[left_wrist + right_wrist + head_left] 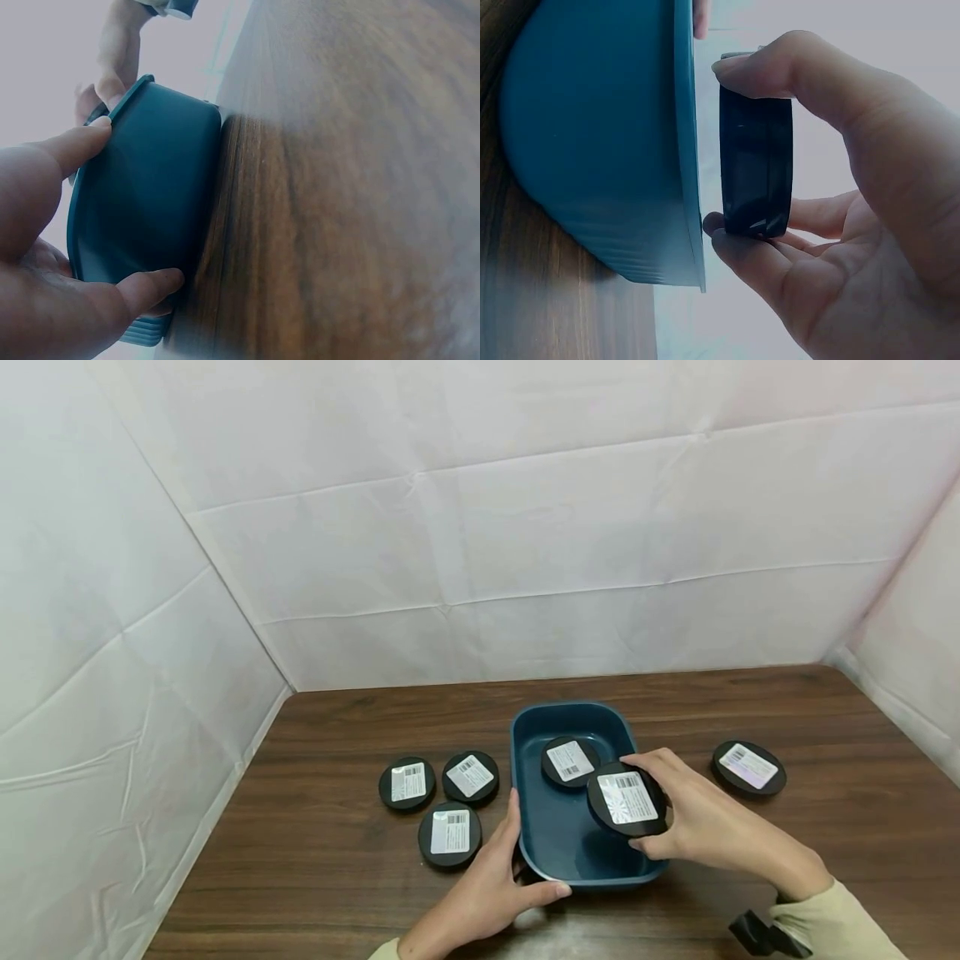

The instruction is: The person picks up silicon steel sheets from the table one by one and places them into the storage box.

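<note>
White cloth [525, 527] backs our wooden table [315, 860]; above the blue tray [555, 839], our right hand [690, 817] pinches a black disc [626, 799], while our left hand [487, 889], thumb and fingers apart, touches the tray's near-left corner.

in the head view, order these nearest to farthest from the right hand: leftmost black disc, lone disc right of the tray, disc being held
1. Held disc: pinched in the right hand, above the tray.
2. Lone disc: on the table, right of the tray.
3. Leftmost disc: on the table, left of the tray.
</note>
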`<state>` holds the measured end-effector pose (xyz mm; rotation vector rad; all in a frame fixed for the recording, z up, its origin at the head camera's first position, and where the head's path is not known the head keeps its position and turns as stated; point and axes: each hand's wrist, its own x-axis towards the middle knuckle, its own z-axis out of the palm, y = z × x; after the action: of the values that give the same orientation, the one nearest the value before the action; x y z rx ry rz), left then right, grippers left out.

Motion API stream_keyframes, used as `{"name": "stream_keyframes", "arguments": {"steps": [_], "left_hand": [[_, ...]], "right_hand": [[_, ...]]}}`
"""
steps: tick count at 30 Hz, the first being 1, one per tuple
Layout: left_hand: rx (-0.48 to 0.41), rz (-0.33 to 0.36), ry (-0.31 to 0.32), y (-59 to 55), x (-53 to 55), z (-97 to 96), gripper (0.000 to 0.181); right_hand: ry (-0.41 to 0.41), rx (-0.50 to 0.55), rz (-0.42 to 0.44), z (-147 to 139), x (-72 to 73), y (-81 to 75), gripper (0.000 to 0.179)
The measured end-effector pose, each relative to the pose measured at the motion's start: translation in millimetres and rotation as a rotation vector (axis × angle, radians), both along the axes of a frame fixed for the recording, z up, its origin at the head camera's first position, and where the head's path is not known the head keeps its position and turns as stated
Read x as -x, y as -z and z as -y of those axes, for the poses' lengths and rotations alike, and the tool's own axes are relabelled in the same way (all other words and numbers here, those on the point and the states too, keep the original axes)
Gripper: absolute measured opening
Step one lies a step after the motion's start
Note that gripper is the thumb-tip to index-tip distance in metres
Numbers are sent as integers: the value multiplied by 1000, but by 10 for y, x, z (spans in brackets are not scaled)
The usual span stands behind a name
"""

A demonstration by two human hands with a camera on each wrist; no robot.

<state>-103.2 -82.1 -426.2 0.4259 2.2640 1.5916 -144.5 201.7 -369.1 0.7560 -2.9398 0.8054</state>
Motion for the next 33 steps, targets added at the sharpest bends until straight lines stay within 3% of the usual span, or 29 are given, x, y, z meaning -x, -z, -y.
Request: {"name": "stream_keyframes", "arguments": {"steps": [25,33], "left_hand": [[5,5,3,-1,-1,8,117],[10,1,8,-10,-2,7,117]], "right_hand": [[-73,4,45,101,-3,21,86],[-68,-22,96,124,6,4,96]]}}
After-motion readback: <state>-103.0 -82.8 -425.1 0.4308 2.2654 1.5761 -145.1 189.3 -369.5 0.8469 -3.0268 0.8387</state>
